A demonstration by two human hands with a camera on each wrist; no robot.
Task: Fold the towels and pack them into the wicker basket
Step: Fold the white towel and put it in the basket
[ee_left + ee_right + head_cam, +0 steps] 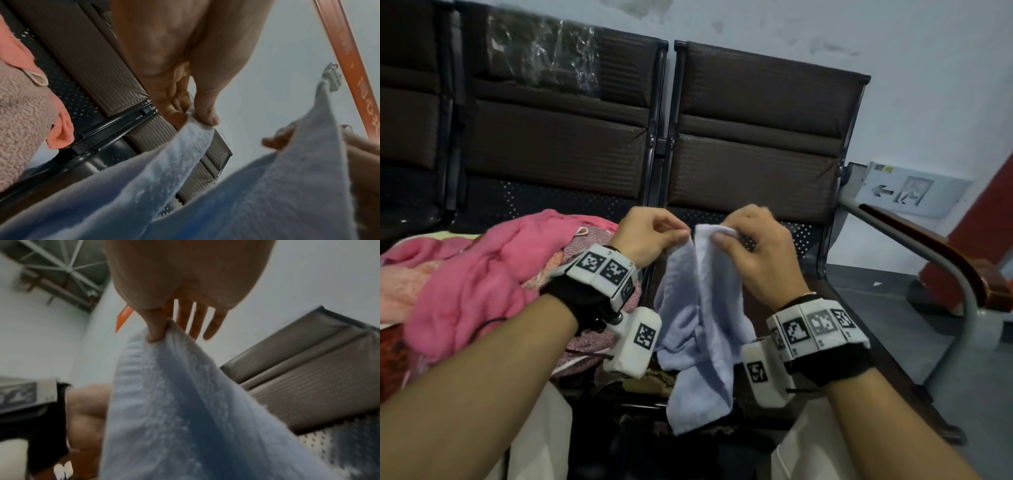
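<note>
a row of dark brown padded seats (753, 137) filled the upper half of the head view, their backs against a pale wall (928, 68). a heap of pink towels (482, 274) lay on the seat at the left middle of the frame, beside the left forearm. a light blue towel (702, 325) hung in the centre of the frame, held up in the air in front of the seats, its lower end drooping toward the bottom centre between the person's knees. the left hand (650, 236) sat just left of the towel's top edge, its grip pinching that edge between thumb and fingertips; the left wrist view showed the thumb (207, 113) pressed on the cloth against the curled fingers. the right hand (760, 250) sat just right of it, close to the left hand, its grip pinching the towel's top corner between thumb and forefinger, while the other fingers (197, 321) stood out straight in the right wrist view. a grey exit sign (907, 192) was on the wall at the right middle.
</note>
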